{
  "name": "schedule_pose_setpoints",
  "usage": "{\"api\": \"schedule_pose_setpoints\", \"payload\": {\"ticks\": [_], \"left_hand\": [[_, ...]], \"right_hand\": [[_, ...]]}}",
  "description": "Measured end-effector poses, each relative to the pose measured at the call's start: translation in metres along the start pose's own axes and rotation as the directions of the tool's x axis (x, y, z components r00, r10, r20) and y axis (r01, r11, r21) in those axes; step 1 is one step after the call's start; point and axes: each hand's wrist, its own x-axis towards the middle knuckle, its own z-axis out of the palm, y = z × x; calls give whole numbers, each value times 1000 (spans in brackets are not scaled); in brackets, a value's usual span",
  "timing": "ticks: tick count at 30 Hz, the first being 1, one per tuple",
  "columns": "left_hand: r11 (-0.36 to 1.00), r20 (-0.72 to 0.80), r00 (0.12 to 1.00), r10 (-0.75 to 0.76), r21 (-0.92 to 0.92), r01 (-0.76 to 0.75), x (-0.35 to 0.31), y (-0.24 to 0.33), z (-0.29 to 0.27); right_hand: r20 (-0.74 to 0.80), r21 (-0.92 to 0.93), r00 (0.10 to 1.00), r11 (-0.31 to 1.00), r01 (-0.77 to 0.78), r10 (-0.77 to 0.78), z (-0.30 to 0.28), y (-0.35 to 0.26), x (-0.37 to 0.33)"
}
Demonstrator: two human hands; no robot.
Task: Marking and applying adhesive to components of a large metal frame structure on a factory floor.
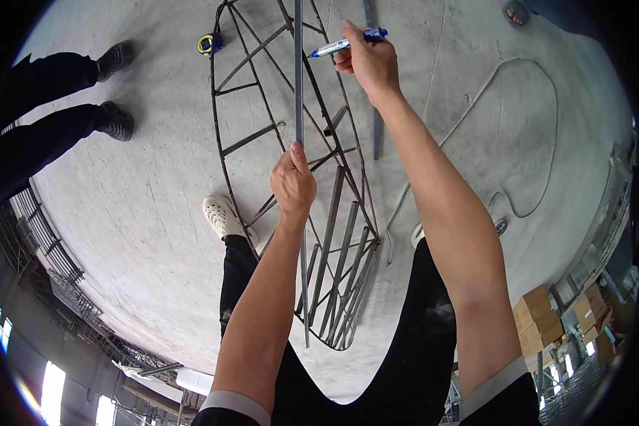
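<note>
Head view: left grip point(293, 183) clenched round long metal bar point(299, 92), right grip point(371, 67) grasping blue-and-white marker point(332, 47) angled beside it.

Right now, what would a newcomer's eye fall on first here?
Probably the long metal frame lying on the floor, mid-picture. Above it, the left hand grips a straight bar, while the right hand, at upper centre, holds a blue marker, tip near the bar. A yellow tape measure sits by the frame's upper left edge.
</note>
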Motion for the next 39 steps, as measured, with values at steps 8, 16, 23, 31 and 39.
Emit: {"api": "schedule_pose_setpoints", "payload": {"ticks": [8,16,23,31,39], "left_hand": [[1000,5,1000,-4,-22,4,0,1,3],[1000,9,1000,-12,-2,12,1,0,3],[999,22,999,-30,-9,30,0,3,6],[1000,-17,1000,-15,-8,14,3,-4,-1],[995,-31,999,-28,-98,25,3,3,-4]], "right_hand": [[36,-167,996,982,84,-79,13,-1,15],[80,-200,983,963,179,-166,14,-1,29],[-76,-104,945,945,310,-318,3,-10,40],[330,-547,874,682,485,-357,42,-103,19],[621,-767,780,141,626,-81,111,-110,44]]}}
